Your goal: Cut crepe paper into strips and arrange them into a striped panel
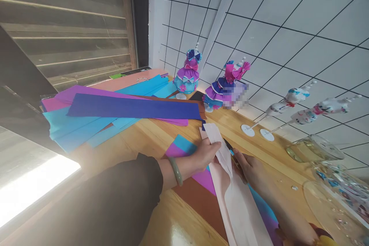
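A long pale pink paper strip (240,203) runs up from the bottom edge, its upper end folded over. My left hand (206,153), with a green bangle at the wrist, pinches that strip near its top between thumb and fingers. On the other side of it, my right hand (249,167) is closed around dark scissors (227,145), whose blades lie by the strip's right edge. My fingers and the paper hide part of the scissors. Beneath the strip lie brown sheets (201,205) and blue-and-purple sheets (180,146), partly covered.
A pile of coloured sheets, with a dark blue one (135,107) on top, lies at left. Small dress-form figures in paper dresses (187,77) stand at the back, with plainer forms (288,102) on white bases at right. Clear containers (314,148) line the right edge.
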The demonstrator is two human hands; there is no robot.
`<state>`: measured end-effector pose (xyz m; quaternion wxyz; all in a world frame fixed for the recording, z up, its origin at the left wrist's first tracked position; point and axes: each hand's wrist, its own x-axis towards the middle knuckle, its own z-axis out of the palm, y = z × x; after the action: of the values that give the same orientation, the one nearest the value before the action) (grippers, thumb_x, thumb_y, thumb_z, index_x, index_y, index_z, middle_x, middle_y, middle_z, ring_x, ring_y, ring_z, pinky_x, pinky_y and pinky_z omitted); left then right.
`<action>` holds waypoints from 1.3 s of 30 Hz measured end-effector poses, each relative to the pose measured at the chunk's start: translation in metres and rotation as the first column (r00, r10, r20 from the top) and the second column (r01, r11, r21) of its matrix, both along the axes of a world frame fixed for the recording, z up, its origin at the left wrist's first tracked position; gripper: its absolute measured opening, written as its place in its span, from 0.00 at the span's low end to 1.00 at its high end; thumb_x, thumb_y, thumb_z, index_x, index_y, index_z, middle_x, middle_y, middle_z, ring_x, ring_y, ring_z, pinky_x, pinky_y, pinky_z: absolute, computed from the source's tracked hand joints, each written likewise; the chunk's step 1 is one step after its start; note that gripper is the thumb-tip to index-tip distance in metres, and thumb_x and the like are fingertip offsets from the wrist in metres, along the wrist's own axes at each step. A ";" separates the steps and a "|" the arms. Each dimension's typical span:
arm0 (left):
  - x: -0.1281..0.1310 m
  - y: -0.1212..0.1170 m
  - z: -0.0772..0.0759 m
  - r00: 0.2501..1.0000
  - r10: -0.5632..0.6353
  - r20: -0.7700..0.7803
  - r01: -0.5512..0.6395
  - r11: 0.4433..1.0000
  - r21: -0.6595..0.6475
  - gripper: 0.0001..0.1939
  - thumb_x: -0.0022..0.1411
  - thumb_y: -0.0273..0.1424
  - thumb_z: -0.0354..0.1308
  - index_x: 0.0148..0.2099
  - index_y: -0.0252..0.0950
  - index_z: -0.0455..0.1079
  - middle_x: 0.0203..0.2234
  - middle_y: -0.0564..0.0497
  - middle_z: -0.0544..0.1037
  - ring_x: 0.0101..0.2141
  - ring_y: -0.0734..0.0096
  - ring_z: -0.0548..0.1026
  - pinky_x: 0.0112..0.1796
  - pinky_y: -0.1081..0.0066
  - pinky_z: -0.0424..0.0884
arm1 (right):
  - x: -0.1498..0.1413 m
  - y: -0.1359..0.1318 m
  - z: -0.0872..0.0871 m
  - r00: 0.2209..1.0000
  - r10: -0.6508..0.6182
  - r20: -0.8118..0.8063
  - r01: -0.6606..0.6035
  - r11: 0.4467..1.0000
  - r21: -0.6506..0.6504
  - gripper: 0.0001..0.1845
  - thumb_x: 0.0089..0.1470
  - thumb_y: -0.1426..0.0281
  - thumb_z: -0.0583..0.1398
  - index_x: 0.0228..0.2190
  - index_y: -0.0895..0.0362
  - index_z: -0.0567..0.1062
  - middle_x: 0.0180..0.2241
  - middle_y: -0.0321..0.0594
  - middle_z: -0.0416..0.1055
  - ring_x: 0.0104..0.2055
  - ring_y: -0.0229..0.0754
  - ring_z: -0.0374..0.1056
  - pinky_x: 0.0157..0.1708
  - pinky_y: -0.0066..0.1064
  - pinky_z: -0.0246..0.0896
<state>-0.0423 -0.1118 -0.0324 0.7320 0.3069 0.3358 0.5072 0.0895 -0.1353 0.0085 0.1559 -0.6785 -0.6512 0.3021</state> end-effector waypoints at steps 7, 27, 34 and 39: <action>0.000 0.001 -0.002 0.998 -0.061 0.008 0.061 0.998 -0.002 0.07 0.54 0.25 0.49 0.34 0.32 0.67 0.30 0.45 0.74 0.29 0.67 0.73 0.27 0.70 0.69 | -0.002 0.007 0.000 0.999 0.021 -0.038 -0.021 1.000 0.001 0.32 0.55 0.49 0.42 0.08 0.53 0.55 0.05 0.31 0.51 0.11 0.34 0.51 0.19 0.28 0.49; 0.004 0.005 -0.011 1.000 0.006 -0.001 -0.007 0.999 -0.049 0.03 0.53 0.26 0.54 0.32 0.33 0.68 0.26 0.49 0.76 0.29 0.70 0.73 0.33 0.72 0.68 | -0.006 0.010 0.000 0.990 -0.035 -0.134 0.028 0.998 -0.052 0.30 0.53 0.49 0.46 0.08 0.53 0.56 0.05 0.30 0.51 0.09 0.33 0.49 0.15 0.28 0.46; 0.004 0.004 -0.009 1.000 -0.012 0.021 0.014 0.998 -0.064 0.04 0.54 0.25 0.52 0.33 0.33 0.67 0.26 0.50 0.75 0.27 0.71 0.73 0.29 0.72 0.67 | -0.005 0.011 0.000 0.994 -0.031 -0.104 0.027 0.999 -0.034 0.31 0.53 0.49 0.45 0.07 0.53 0.54 0.05 0.30 0.50 0.10 0.33 0.50 0.17 0.28 0.46; 0.004 0.004 -0.008 1.000 0.002 0.013 -0.001 0.998 -0.066 0.04 0.52 0.25 0.52 0.31 0.33 0.67 0.24 0.49 0.75 0.25 0.72 0.73 0.29 0.73 0.67 | -0.005 0.015 -0.001 0.997 -0.008 -0.074 0.007 1.000 -0.023 0.32 0.54 0.50 0.44 0.07 0.53 0.54 0.05 0.31 0.50 0.12 0.34 0.51 0.20 0.29 0.48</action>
<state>-0.0380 -0.1075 -0.0408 0.7435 0.2788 0.3480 0.4984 0.0849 -0.1205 0.0078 0.1733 -0.6710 -0.6390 0.3337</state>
